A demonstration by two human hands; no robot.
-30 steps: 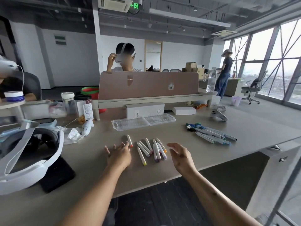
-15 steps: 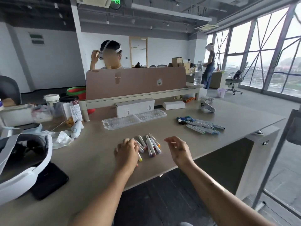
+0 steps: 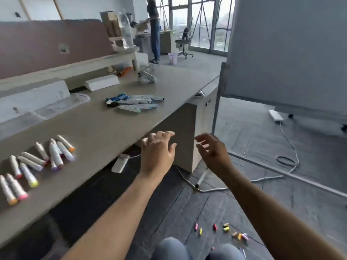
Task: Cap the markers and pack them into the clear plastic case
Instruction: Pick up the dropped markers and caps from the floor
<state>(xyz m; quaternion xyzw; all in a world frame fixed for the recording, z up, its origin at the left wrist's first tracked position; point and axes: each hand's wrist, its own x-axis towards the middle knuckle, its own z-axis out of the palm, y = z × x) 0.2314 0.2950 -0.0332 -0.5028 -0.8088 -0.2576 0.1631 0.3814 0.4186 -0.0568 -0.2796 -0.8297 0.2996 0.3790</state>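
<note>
Warm-coloured markers point(image 3: 37, 162) lie in a loose row along the desk's point(image 3: 105, 132) front edge, far left, their orange, pink, yellow and purple ends pointing toward the edge. The picture is too blurred to tell whether the far ends are capped. The clear plastic case point(image 3: 62, 106) sits open toward the back edge on the left, just in front of a long white box point(image 3: 32, 94). Further right, mid-desk, a second cluster, the blue and green markers point(image 3: 135, 104), is piled together well apart from the first lot.

And down on the floor, lower right, there's a scatter of small coloured caps point(image 3: 225, 228): pink, yellow, red.

Both hands are in the air off the front edge, near the right front corner. The left hand point(image 3: 157, 152) is palm down, fingers spread and lightly bent, holding nothing. The right hand point(image 3: 212, 151) hangs beside it over the floor, fingers loosely curved, also empty. Neither touches the desk.
</note>
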